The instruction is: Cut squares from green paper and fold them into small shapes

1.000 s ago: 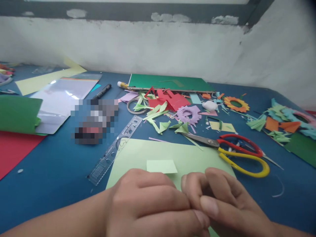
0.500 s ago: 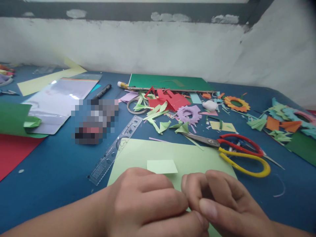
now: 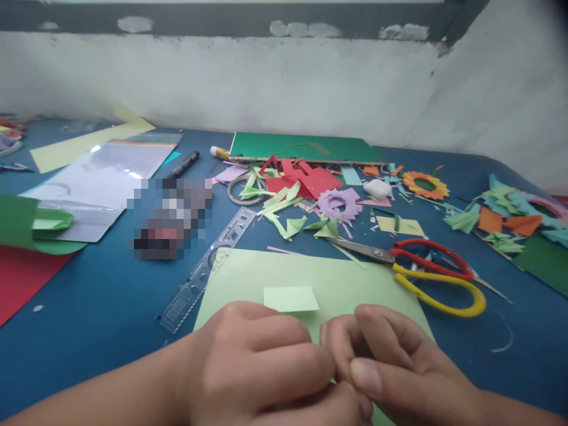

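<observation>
My left hand (image 3: 261,367) is closed, knuckles up, over the near part of a light green sheet of paper (image 3: 355,275). Against its fingertips my right hand (image 3: 390,361) is closed in a pinch, the thumb pressed to the curled forefinger. Whatever the two hands pinch is hidden behind the fingers. Just beyond the left knuckles a small pale green paper rectangle (image 3: 290,298) lies on the sheet. Scissors with one red and one yellow handle (image 3: 437,275) rest at the sheet's right edge. A clear plastic ruler (image 3: 206,269) lies along its left side.
Paper scraps (image 3: 306,177), a purple paper ring (image 3: 339,205) and an orange paper ring (image 3: 425,185) lie beyond the sheet. A green board (image 3: 302,147) is near the wall. On the left are a black marker (image 3: 184,164), a plastic sleeve (image 3: 102,177) and red paper (image 3: 31,281).
My right hand has shifted slightly left, and my left fingers have moved a little with it. At the far left, the green paper's curled edge has moved left.
</observation>
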{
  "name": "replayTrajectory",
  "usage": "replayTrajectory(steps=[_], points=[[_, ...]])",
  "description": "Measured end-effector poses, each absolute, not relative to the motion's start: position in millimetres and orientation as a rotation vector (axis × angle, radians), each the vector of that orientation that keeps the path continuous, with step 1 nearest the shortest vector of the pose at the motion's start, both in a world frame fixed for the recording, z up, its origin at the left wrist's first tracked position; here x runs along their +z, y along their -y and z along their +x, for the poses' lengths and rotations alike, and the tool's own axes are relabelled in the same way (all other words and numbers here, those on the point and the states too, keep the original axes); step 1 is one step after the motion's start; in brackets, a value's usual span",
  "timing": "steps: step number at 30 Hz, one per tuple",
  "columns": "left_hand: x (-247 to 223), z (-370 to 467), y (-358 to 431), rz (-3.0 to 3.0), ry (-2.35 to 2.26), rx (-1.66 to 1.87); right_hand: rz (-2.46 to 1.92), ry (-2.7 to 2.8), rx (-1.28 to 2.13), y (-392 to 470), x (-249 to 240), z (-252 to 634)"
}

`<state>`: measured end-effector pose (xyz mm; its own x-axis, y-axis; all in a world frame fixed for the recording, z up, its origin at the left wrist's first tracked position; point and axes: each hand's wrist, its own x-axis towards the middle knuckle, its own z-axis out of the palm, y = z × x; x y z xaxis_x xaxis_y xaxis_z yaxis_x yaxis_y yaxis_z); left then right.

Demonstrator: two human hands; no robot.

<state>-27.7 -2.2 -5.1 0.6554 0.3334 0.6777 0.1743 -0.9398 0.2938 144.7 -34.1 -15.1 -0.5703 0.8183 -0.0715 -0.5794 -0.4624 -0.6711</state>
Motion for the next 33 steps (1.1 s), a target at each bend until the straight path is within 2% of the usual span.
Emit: replayTrajectory(steps=[5, 9, 18, 23, 24, 29, 33], points=[[6, -29, 11, 2.648, -0.673, 0.971, -0.479, 0.746, 2.089, 34, -14, 143], [12, -30, 13, 2.660, -0.654, 0.912, -0.485, 0.754, 2.089, 34, -13, 142], [10, -28, 13, 2.625, -0.674, 0.953, -0.460, 0.771, 2.089, 35, -13, 144], [12, -26, 8, 2.642, -0.445, 1.113, -0.499, 0.806, 2.090, 36, -13, 146], [13, -27, 9, 2.657, -0.557, 0.975, -0.516, 0.805, 2.090, 36, -13, 146], [16, -30, 10, 2.686, -0.573, 0.882, -0.533, 0.836, 2.068, 36, -10, 146], [9, -27, 10, 2.613, -0.525, 1.093, -0.547, 0.873, 2.065, 35, -10, 147]])
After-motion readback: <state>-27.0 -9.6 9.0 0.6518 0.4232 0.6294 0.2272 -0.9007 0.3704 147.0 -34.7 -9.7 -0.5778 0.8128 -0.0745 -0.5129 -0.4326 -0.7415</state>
